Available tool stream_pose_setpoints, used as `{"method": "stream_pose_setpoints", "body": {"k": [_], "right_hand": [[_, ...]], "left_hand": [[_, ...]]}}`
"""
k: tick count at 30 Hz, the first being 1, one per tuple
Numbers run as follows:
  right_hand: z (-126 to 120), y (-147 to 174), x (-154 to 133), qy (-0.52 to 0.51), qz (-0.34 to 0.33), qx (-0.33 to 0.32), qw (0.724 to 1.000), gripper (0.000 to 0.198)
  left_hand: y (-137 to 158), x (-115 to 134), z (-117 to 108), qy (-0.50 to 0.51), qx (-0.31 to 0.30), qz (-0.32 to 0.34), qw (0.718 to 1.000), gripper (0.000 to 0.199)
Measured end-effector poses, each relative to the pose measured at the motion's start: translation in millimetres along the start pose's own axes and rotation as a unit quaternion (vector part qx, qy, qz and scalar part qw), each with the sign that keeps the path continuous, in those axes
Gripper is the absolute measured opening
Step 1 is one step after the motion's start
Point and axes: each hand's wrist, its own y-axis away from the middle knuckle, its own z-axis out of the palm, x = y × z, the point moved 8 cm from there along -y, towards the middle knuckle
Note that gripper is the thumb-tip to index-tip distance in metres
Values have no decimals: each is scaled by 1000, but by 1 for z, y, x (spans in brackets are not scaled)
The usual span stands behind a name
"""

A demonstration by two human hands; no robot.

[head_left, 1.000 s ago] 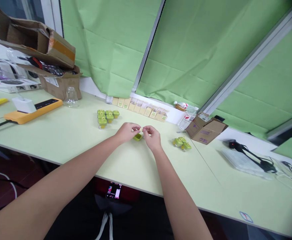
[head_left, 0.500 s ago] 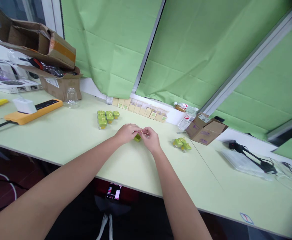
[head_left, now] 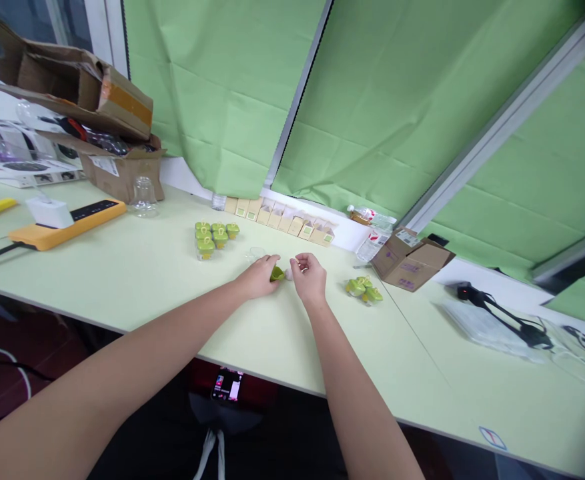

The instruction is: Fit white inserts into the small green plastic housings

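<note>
My left hand is closed around a small green lid, tilted so its hollow side shows. Just right of the lid is a small whitish round piece, close beside my right hand's fingertips. My right hand is raised in a pinch; what sits between thumb and fingers is too small to make out. Behind my left hand a clear plastic cup lies on the table. Several green-lidded clear containers stand grouped to the left, and a smaller cluster stands to the right.
A row of small cardboard boxes lines the back edge. At left are an orange power strip, a clear jar and a cardboard box. On the right are plastic bottles, an open carton and a black cable.
My hands have moved apart from their fingertip contact. The green lid has turned, showing its hollow side. The whitish piece and clear cup have come into view.
</note>
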Motion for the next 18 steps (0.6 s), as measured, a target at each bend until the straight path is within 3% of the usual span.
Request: {"method": "stream_pose_setpoints", "body": {"k": [10, 14, 18], "right_hand": [[9, -38, -11, -88, 26, -7, 996, 23], [12, -28, -4, -219, 64, 23, 973, 32], [19, -14, -4, -244, 50, 0, 969, 31]], "left_hand": [[-5, 12, -30, -12, 82, 33, 996, 61], [-5, 12, -38, 16, 114, 43, 992, 56], [-4, 13, -44, 42, 144, 59, 987, 53]]}}
